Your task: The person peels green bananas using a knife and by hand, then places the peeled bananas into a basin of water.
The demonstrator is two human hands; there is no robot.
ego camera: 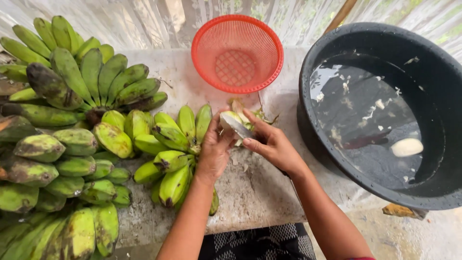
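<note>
Left hand [215,149]: closed around a partly peeled green banana [230,118], held over the stone slab [250,192].
Right hand [274,144]: gripping a knife [239,126], blade laid against the banana.
Green banana bunches [72,139]: several, crowding the slab's left half to its edge.
Red basket [237,53]: one, at the far edge.
Open room: bare slab under the hands only.
Black tub [433,96]: one, right, holding water and one peeled banana [406,147].

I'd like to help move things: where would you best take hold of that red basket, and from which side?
Probably by the near rim of the red basket, reaching from the person's side. It stands tilted with its opening towards the camera, so the rolled edge is exposed and easy to pinch. It looks empty and light, and one hand should be enough.
</note>
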